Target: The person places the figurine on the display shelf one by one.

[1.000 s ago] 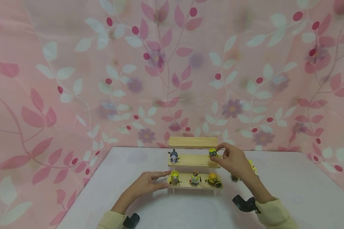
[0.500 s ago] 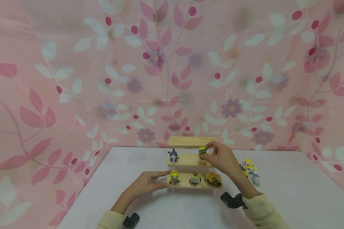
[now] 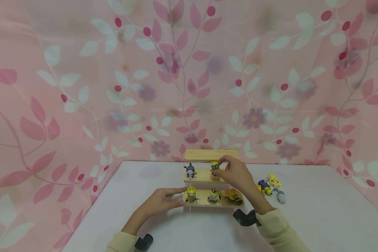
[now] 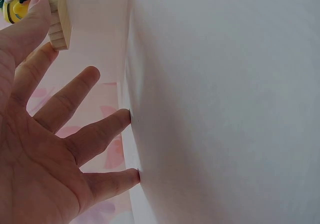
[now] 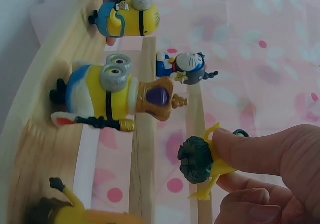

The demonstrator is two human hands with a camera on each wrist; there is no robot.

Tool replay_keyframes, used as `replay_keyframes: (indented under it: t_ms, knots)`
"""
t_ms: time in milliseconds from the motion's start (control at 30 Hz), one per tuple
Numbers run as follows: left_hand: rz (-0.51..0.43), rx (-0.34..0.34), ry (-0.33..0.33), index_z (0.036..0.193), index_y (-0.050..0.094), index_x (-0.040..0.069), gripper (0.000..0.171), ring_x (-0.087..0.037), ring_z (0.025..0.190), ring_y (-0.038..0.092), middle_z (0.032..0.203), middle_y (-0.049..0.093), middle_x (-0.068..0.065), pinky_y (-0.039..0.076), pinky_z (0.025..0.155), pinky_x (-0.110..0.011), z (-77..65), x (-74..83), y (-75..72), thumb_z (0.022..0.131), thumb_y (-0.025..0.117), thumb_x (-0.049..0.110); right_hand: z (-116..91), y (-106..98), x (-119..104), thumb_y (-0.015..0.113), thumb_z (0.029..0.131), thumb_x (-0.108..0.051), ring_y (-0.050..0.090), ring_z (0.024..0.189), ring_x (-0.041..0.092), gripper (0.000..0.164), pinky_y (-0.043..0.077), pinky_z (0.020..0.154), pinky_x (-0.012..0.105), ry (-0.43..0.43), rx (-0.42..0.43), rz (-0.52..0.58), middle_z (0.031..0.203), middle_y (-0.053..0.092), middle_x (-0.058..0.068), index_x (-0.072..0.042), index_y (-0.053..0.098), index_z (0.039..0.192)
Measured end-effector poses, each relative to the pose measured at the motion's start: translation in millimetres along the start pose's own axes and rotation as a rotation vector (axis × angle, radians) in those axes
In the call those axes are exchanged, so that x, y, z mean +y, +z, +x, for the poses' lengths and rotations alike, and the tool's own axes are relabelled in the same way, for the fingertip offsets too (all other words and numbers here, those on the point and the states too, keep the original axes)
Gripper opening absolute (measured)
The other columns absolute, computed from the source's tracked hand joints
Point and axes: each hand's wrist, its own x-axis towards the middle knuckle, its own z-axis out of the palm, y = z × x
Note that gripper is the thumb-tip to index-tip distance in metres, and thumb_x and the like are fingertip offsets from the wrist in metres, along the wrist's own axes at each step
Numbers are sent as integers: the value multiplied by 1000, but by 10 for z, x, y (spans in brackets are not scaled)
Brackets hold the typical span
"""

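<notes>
A three-tier wooden display shelf (image 3: 204,203) stands on the table. My left hand (image 3: 164,203) holds the left end of its lowest board between thumb and index finger; in the left wrist view the other fingers are spread, two touching the white surface. My right hand (image 3: 237,175) pinches a yellow Minion figurine (image 5: 202,159) with a dark green lower part, held at the middle board. Left on that board sits a dark-haired figurine (image 3: 190,171). On the lowest board are a one-handed-raised Minion (image 3: 191,194), a crowned Minion (image 3: 213,195) and a yellow-orange figurine (image 3: 233,197).
Several more figurines (image 3: 273,182) lie in a cluster on the white table (image 3: 113,196) to the right of the shelf, partly behind my right forearm. The top board (image 3: 211,155) is near a pink floral backdrop (image 3: 189,87).
My right hand has moved left along the middle board with the Minion figurine, uncovering more of the figurines on the table. My left hand stays at the shelf's left end.
</notes>
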Motion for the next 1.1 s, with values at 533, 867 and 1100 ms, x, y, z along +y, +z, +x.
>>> replay_keyframes:
  t_ms: [533, 867, 1100]
  knots:
    - [4, 0, -17, 134, 62, 36, 52, -28, 127, 54, 134, 60, 3, 46, 100, -54, 5, 4, 2, 86, 71, 53, 77, 199, -90, 81, 82, -33, 45, 53, 17, 37, 29, 45, 26, 56, 5, -83, 67, 53, 1, -14, 68, 110]
    - [7, -4, -9, 134, 62, 35, 52, -26, 127, 54, 134, 60, 6, 46, 100, -52, 7, 4, -6, 86, 71, 53, 69, 206, -117, 81, 82, -34, 46, 55, 18, 37, 31, 47, 27, 85, -2, -98, 67, 53, 2, -14, 67, 109]
    - [11, -1, -16, 134, 62, 36, 52, -27, 126, 54, 133, 61, 4, 46, 100, -52, 8, -3, -3, 86, 71, 54, 31, 186, -117, 81, 81, -37, 49, 58, 17, 35, 34, 49, 28, 96, -14, -128, 69, 55, 0, -13, 68, 102]
